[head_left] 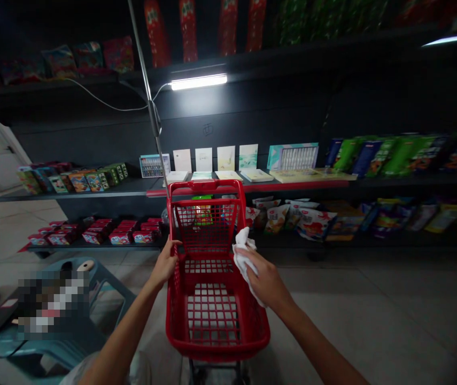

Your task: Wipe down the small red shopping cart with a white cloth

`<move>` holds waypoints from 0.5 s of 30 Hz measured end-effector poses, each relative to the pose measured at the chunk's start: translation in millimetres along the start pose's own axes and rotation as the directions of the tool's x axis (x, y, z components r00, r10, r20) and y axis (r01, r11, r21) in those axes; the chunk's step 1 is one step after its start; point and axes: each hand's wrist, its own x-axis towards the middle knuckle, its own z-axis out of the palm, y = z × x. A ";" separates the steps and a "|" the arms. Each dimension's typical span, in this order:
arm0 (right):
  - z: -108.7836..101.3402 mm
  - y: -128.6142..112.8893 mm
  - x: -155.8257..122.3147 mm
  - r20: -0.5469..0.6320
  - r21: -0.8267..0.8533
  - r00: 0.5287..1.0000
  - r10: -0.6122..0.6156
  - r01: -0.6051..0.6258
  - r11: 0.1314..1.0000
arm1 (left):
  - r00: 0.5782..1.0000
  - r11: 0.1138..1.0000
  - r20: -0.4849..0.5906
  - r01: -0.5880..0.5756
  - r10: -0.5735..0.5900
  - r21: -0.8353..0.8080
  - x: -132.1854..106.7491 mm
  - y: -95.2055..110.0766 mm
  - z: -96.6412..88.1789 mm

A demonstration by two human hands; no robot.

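Note:
A red plastic shopping cart [218, 350] stands in front of me, its grid basket facing up and its handle on the far side. My left hand [167, 260] grips the left rim of the cart, fingers curled over the edge. On the opposite rim, my right hand [263, 275] is closed on a crumpled white cloth [245, 256]. The cloth lies against the cart's right upper side, and part of it hangs down below the fingers. The palm hides some of the cloth.
Behind the cart runs a dark shelf [103, 187] with books, snack bags and boxes. A blue-grey plastic stool [119, 291] with items on it stands at my left. A thin metal pole [142, 64] rises just beyond the cart's left side. A lit tube lamp [199, 82] hangs above.

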 end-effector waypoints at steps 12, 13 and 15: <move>53.9 -8.9 44.8 0.163 -0.073 0.985 -0.056 0.068 0.995 | 0.998 0.994 -0.041 -0.033 0.037 0.107 -6.4 6.5 7.9; 63.6 -10.4 55.4 0.185 -0.089 0.981 -0.055 0.073 0.993 | 0.999 0.993 -0.036 -0.030 0.034 0.110 -6.4 6.1 8.5; 79.6 -16.5 82.2 0.185 -0.127 0.980 -0.076 0.100 0.987 | 0.999 0.993 -0.033 -0.022 0.026 0.112 -6.0 5.4 10.1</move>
